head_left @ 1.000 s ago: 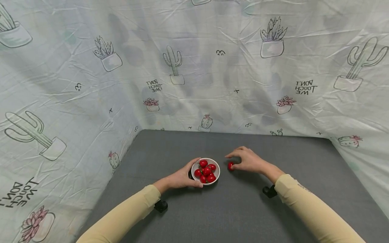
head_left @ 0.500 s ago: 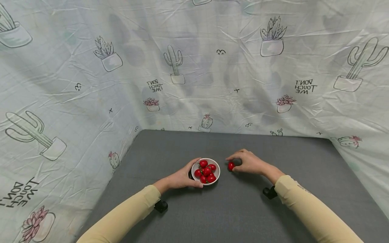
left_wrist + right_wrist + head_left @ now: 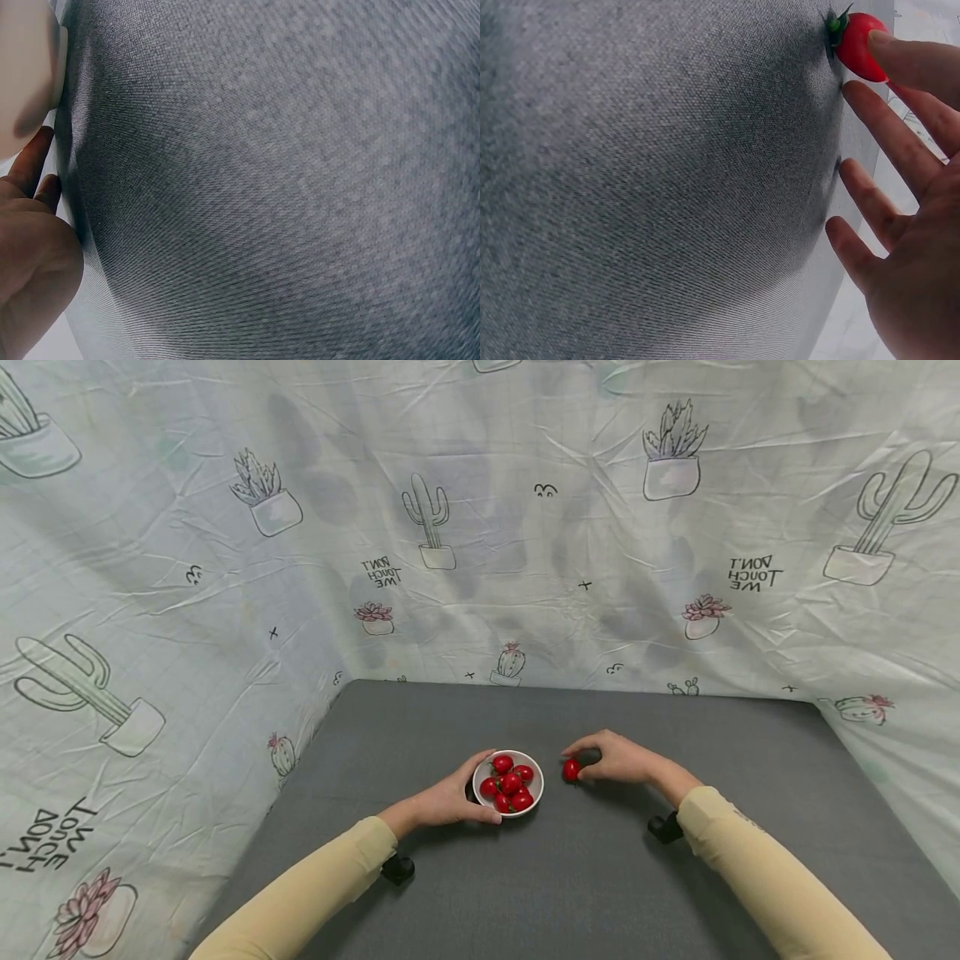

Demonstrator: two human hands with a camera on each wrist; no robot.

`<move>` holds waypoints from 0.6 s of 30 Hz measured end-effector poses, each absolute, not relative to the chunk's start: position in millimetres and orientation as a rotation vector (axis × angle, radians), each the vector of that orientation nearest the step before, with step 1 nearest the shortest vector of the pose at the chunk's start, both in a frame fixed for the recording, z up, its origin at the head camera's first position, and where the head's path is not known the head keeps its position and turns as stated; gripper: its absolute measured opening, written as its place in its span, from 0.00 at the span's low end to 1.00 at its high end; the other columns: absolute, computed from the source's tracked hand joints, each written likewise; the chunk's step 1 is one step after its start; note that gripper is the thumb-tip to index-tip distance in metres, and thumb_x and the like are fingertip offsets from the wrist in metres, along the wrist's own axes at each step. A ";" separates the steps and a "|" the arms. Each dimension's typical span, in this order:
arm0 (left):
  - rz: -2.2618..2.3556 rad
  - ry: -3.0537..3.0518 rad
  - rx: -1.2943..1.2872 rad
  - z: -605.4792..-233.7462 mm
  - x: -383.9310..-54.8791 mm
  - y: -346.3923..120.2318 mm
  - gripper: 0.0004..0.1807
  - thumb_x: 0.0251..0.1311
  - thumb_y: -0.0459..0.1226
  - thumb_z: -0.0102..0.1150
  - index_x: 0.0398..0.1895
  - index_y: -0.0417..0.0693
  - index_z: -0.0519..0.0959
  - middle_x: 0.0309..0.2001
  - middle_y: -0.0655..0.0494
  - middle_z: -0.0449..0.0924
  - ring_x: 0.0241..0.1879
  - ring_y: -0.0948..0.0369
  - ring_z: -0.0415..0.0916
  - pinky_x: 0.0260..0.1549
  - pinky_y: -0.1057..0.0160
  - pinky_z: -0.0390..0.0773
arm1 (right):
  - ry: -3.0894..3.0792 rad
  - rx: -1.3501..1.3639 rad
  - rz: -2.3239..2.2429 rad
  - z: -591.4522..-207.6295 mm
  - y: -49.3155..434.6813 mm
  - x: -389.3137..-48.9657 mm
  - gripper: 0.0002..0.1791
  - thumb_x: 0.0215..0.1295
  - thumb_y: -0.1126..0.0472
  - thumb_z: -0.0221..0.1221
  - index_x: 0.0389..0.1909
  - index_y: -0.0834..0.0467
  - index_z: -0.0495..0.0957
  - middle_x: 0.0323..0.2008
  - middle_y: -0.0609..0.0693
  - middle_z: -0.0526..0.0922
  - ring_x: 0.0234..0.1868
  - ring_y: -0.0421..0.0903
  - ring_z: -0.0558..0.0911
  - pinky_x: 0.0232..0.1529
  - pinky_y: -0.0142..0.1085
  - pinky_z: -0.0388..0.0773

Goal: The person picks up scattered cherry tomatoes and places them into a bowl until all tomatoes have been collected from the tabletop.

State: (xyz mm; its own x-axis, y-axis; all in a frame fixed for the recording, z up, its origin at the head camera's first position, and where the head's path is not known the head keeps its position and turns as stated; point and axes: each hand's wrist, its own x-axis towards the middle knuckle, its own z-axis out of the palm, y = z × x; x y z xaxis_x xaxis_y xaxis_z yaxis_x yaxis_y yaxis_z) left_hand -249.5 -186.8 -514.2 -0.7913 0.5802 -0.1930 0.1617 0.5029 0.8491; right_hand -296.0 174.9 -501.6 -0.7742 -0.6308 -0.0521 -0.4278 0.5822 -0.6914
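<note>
In the head view my left hand [image 3: 446, 795] holds a small white bowl [image 3: 542, 785] from its left side, thumb along the near rim and fingers round the far side. Several red cherry tomatoes [image 3: 510, 783] lie in the bowl. The left wrist view catches the bowl's outer wall [image 3: 26, 71] above the fingers. To the right of the bowl, my right hand [image 3: 622, 758] pinches a single cherry tomato [image 3: 572, 769], low at the table. Seen from the right wrist, the thumb lies on this tomato [image 3: 857, 52], which has a green stem end; the other fingers are spread.
A dark grey cloth-covered table [image 3: 495, 893] lies under both hands. Behind and beside it hangs a pale curtain [image 3: 480, 527] printed with cacti. A black wrist mount [image 3: 397, 868] sits at the left cuff, another black mount [image 3: 664, 829] at the right.
My right hand has shifted slightly to the right, and more of the single cherry tomato now shows between thumb and forefinger. The left hand and bowl have stayed still.
</note>
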 end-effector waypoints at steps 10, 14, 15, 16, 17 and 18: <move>1.239 2.278 0.603 -511.6 -249.4 -183.9 0.59 0.53 0.54 0.77 0.82 0.69 0.47 0.79 0.56 0.49 0.78 0.56 0.48 0.72 0.43 0.53 | 2.462 -0.802 -1.025 -498.3 176.8 -301.7 0.20 0.67 0.60 0.67 0.59 0.58 0.83 0.56 0.52 0.83 0.57 0.52 0.78 0.53 0.49 0.76; 1.244 2.275 0.596 -510.9 -249.4 -182.5 0.59 0.53 0.54 0.77 0.82 0.69 0.47 0.79 0.55 0.49 0.78 0.56 0.48 0.72 0.43 0.52 | 2.456 -0.813 -1.019 -496.6 177.3 -302.4 0.19 0.67 0.60 0.67 0.58 0.59 0.83 0.55 0.51 0.83 0.54 0.50 0.79 0.51 0.45 0.76; 1.244 2.274 0.595 -510.6 -249.4 -182.1 0.59 0.53 0.54 0.77 0.82 0.69 0.47 0.79 0.55 0.48 0.78 0.55 0.48 0.72 0.43 0.52 | 2.455 -0.815 -1.019 -496.4 177.5 -302.7 0.19 0.67 0.60 0.67 0.58 0.59 0.83 0.55 0.51 0.83 0.54 0.50 0.79 0.50 0.45 0.76; 1.244 2.274 0.594 -510.3 -249.4 -181.8 0.59 0.53 0.54 0.77 0.82 0.69 0.47 0.79 0.55 0.48 0.78 0.55 0.48 0.72 0.43 0.52 | 2.456 -0.818 -1.017 -496.4 177.6 -303.1 0.19 0.67 0.60 0.67 0.58 0.59 0.83 0.54 0.51 0.84 0.53 0.50 0.79 0.50 0.45 0.76; 1.244 2.274 0.591 -509.9 -249.3 -181.3 0.59 0.53 0.54 0.77 0.82 0.69 0.47 0.79 0.55 0.48 0.78 0.55 0.47 0.72 0.43 0.52 | 2.457 -0.820 -1.017 -496.5 177.8 -303.4 0.19 0.67 0.60 0.67 0.57 0.59 0.84 0.54 0.51 0.84 0.53 0.50 0.79 0.50 0.45 0.76; 1.243 2.275 0.588 -509.6 -249.2 -181.0 0.59 0.53 0.54 0.77 0.82 0.69 0.47 0.80 0.55 0.48 0.78 0.55 0.47 0.72 0.43 0.53 | 2.456 -0.822 -1.019 -496.6 177.9 -303.8 0.18 0.68 0.60 0.67 0.57 0.59 0.84 0.54 0.51 0.84 0.53 0.50 0.79 0.50 0.45 0.76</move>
